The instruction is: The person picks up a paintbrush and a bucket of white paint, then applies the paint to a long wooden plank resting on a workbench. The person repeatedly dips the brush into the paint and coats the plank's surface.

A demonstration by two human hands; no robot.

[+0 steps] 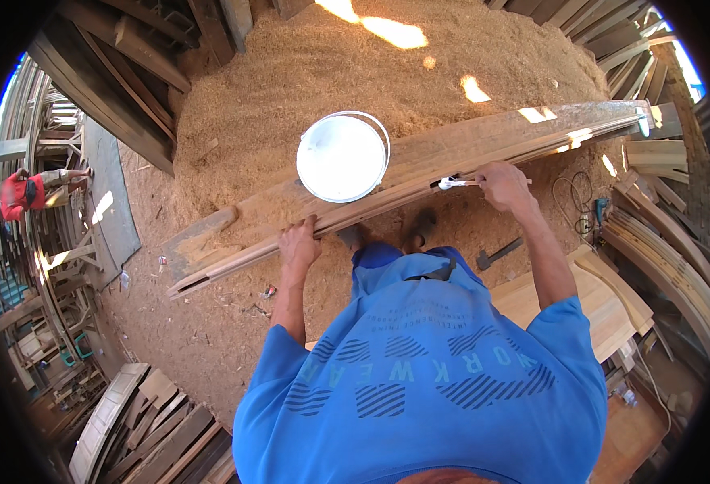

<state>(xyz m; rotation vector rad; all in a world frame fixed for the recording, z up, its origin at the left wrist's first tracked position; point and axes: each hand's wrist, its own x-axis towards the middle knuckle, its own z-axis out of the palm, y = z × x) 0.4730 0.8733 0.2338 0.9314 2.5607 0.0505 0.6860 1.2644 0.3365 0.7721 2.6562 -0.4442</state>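
Observation:
A long narrow grooved wooden beam lies slantwise in front of me, along the near edge of a wide plank. Toward the beam's left end, my left hand is closed round it, fingers over the top. My right hand pinches a thin stick above the beam, right of the middle. White, glue-like stuff coats the stick's tip, which is at a dark slot in the beam. A white bucket with its wire handle stands on the plank between my hands; its inside looks bright white.
Sawdust covers the ground beyond. A hammer lies near my feet, right. Farther right are a blue-green power tool with a cable and stacked curved timbers. Leftward, a person in red is beside stacked wood.

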